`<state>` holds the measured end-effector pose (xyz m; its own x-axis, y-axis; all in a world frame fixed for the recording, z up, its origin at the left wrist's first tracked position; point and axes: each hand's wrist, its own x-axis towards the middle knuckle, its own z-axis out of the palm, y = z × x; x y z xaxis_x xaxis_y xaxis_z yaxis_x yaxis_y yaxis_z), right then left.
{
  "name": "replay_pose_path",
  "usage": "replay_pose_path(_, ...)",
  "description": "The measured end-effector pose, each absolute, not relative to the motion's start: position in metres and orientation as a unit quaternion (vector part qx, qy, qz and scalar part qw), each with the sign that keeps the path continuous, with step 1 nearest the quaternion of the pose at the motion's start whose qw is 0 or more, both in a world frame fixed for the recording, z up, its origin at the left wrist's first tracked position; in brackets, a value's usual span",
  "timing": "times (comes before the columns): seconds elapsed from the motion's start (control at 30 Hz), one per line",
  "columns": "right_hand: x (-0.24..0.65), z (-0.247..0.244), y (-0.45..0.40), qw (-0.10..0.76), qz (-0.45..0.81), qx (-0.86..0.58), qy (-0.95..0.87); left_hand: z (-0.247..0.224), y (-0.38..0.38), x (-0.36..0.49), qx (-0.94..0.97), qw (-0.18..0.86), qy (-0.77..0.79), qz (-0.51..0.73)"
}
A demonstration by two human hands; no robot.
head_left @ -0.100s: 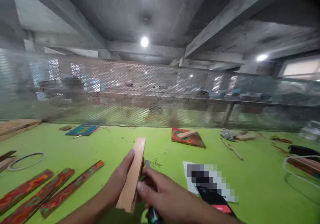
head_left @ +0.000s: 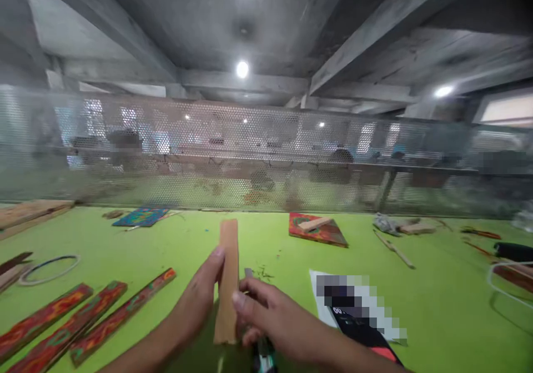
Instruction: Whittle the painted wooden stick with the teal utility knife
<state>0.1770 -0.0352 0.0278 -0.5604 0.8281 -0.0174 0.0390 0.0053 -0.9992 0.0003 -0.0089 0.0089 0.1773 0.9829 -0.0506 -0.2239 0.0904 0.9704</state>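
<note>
Bare wood strip (head_left: 228,290) upright-ish between the hands. Left hand (head_left: 200,287) grips its left edge; right hand (head_left: 277,312) grasps what looks like a cutter (head_left: 265,357), thumb against the strip's right edge. I'd keep left grip firm against twist, fingertips clear of the blade.
</note>
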Motion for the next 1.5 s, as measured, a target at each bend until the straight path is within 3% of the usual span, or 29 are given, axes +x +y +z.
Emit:
replay_pose_path(0.13, 0.184, 0.023, -0.034, 0.333, 0.629, -0.333, -0.619, 0.014, -0.027, 0.014, 0.504, 0.652, 0.391, 0.411)
replay_pose_path(0.33, 0.197, 0.014, -0.032, 0.371, 0.581, -0.351, -0.634, 0.014, -0.029, 0.018, 0.507, 0.634, 0.39, 0.434)
replay_pose_path(0.53, 0.19, 0.008, -0.04, 0.421, 0.482, -0.357, -0.681, -0.005, -0.019, 0.014, 0.543, 0.681, 0.255, 0.419)
replay_pose_path(0.67, 0.192, 0.018, -0.049, 0.405, 0.392, -0.338, -0.754, -0.005, -0.019, 0.02, 0.418, 0.76, 0.266, 0.42)
replay_pose_path(0.8, 0.207, 0.034, -0.041, 0.336, 0.191, -0.48, -0.788, 0.011, -0.009, 0.016, 0.416, 0.692, 0.332, 0.487)
replay_pose_path(0.87, 0.212, 0.034, -0.035, 0.29, 0.163, -0.535, -0.777, 0.016, -0.002, 0.011, 0.414, 0.669, 0.357, 0.504)
replay_pose_path(1.03, 0.203, 0.012, -0.039, 0.168, 0.169, -0.584, -0.776, 0.012, 0.009, 0.005, 0.422, 0.646, 0.406, 0.49)
replay_pose_path(1.17, 0.196, 0.006, -0.044, 0.128, 0.185, -0.607, -0.762, 0.01, 0.008, 0.008, 0.427, 0.66, 0.409, 0.464)
replay_pose_path(1.33, 0.198, 0.007, -0.042, 0.123, 0.208, -0.614, -0.752, 0.017, 0.006, 0.006, 0.45, 0.655, 0.406, 0.452)
replay_pose_path(1.5, 0.209, 0.011, -0.03, 0.189, 0.216, -0.606, -0.742, 0.03, 0.004, -0.003, 0.478, 0.645, 0.406, 0.437)
